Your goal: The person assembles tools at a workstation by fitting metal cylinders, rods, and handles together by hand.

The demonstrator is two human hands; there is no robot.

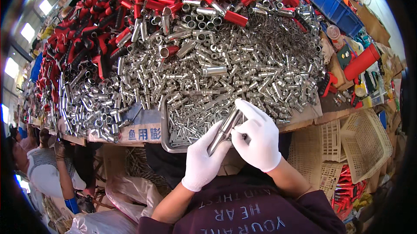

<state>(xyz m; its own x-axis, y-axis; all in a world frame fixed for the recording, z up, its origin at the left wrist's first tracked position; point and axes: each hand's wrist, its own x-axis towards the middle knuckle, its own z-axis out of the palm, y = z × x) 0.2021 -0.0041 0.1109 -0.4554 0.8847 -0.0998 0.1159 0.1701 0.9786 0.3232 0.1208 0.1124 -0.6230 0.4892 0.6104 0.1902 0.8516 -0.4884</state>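
In front of my chest, a shiny metal tube [226, 130] is held at a slant, its upper end pointing away to the right. My left hand [201, 161], in a white glove, is closed around its lower part. The white-gloved right hand [259, 142] grips near the upper end, with its index finger at the tip. A small dark round end shows among the curled right fingers; what it belongs to I cannot make out. Just beyond my hands lies a metal tray [165, 125] filled with small silvery pins and fittings.
Heaped silver fittings [208, 66] cover the table, with red tubes [236, 18] and red-black handles [100, 45] behind them. A blue bin [332, 6] sits at the far right. Cream plastic baskets [365, 145] stand at right below table height. Another person [47, 171] sits at left.
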